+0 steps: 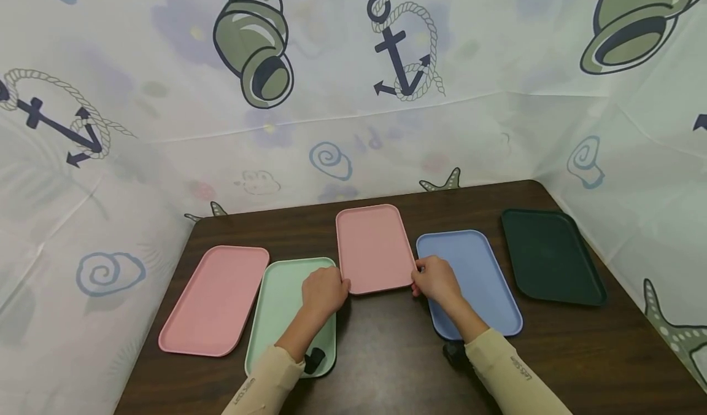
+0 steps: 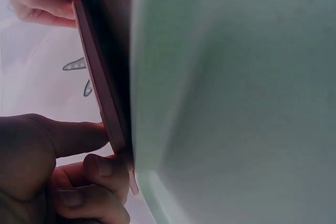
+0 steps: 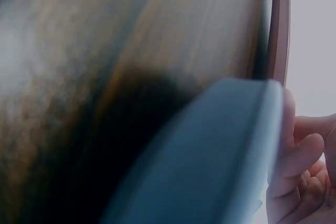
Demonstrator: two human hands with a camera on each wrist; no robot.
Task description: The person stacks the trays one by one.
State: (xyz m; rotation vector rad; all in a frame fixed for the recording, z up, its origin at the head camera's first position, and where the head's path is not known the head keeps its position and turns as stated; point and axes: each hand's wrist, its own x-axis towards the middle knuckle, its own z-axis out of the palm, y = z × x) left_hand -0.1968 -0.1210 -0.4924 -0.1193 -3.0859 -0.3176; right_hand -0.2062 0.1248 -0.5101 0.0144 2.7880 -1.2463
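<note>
I have the middle tray between both hands, farther back on the table than the green tray and blue tray flanking it. I judge the step to be positioning it; the next move calls for even control at both sides, clear of those neighbours' rims. My left hand pinches its near left corner, thumb against curled fingers; my right hand grips the right edge near the front. Both forearms reach forward, converging. I can't tell whether its underside fully touches wood.
</note>
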